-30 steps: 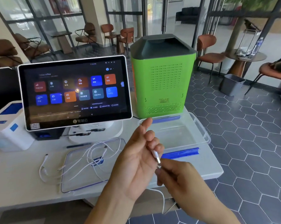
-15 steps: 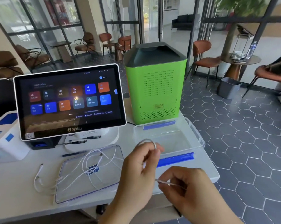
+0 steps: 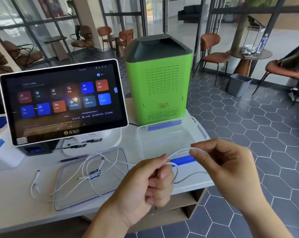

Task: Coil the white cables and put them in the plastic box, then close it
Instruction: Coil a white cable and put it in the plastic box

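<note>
My left hand (image 3: 145,184) grips loops of a white cable (image 3: 178,151) in its curled fingers, just in front of the table edge. My right hand (image 3: 226,162) pinches the same cable a little to the right and higher, drawing an arc of it between the hands. The clear plastic box (image 3: 171,134) with blue clips stands open behind my hands, with nothing visible inside. Its clear lid (image 3: 68,191) lies flat to the left. More white cables (image 3: 97,169) sprawl loosely over the lid, and one end (image 3: 35,182) trails onto the table.
A touchscreen terminal (image 3: 62,102) stands at the back left of the white table (image 3: 11,203). A green machine (image 3: 158,83) stands right behind the box. A white device (image 3: 1,146) sits at the far left. The table's right edge lies just past the box.
My left hand has closed round more loops of the cable. My right hand has slid out to the right and up along the cable, drawing a new arc.
</note>
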